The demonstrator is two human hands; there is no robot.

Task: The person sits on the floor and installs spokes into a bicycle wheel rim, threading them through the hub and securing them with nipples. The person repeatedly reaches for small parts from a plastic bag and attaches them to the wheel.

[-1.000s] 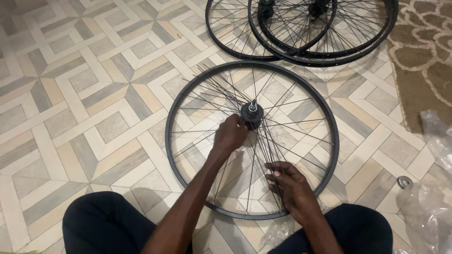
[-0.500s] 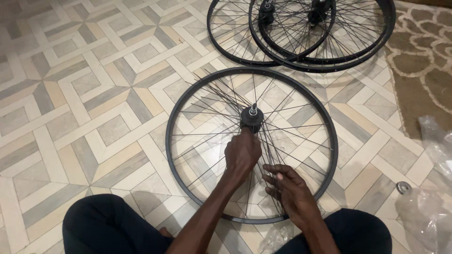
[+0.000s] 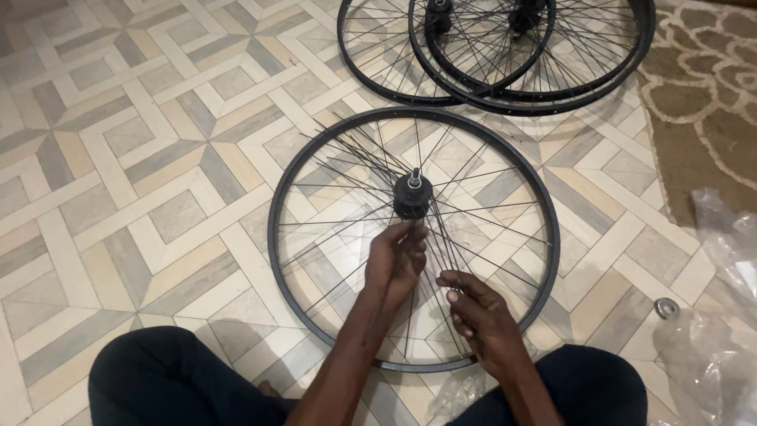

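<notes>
1. The wheel (image 3: 413,237) lies flat on the tiled floor (image 3: 118,158), just in front of the seated person's knees, its hub (image 3: 412,196) at the centre with the axle pointing up.
2. Done, by my reading: many spokes (image 3: 473,229) already run from hub to rim (image 3: 277,201), mostly on the right and near sides.
3. Left: a loose bunch fans out to the far left without reaching the rim, so the lacing looks only partly finished.
4. The left hand (image 3: 397,260) sits just near of the hub, fingers curled around a few spokes.
5. The right hand (image 3: 479,315) is nearer and to the right, fingertips pinching a spoke close to the rim.
6. Two finished-looking wheels (image 3: 505,47) lie overlapped at the far side; a small metal ring (image 3: 666,308) and plastic bags (image 3: 721,315) lie to the right.
</notes>
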